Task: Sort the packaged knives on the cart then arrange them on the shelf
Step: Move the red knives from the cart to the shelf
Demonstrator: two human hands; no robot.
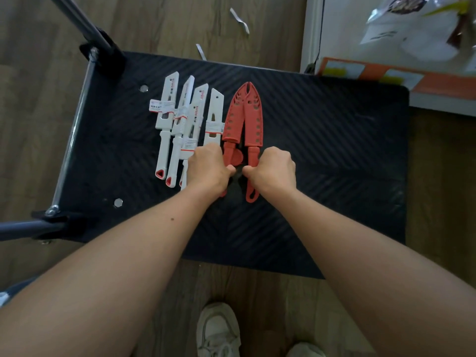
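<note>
Checker: Carrier?

Clerk: Black ribbed cart deck (322, 155) with a metal cart handle (74, 130) at its left end, standing on a wood floor (38, 73).

Checker: Contents of the deck?

Clerk: 6 sheathed knives, all lying flat, tips away from the person and handles toward them. 4 white knives (166, 112) form the left group. They sit in white slotted sheaths with paper labels, side by side, overlapping in the middle. 2 red items lie just right of them, the left red knife (231, 117) and the right red knife (255, 119). Each is in a red sheath pierced with round holes. The sheath tips touch and the handles splay apart.

Checker: Hands?

Clerk: Left hand (208, 167) is knuckles up, fingers curled down over the handle of the left red knife, thumb against it. The handle of the 4th white knife is hidden beneath the same hand. Right hand (273, 167) has its fingers wrapped round the handle of the right red knife, whose looped end shows below the wrist. The 2 thumbs point toward each other without touching.

Checker: Other holders?

Clerk: White shelf (313, 34) at upper right, beyond the deck's far right corner. Blurred bags (412, 27) lie on it, contents not legible. 2 paper strips (239, 20) lie on the floor beyond the deck. 2 pale shoes (219, 331) stand on the floor at the near side.
</note>
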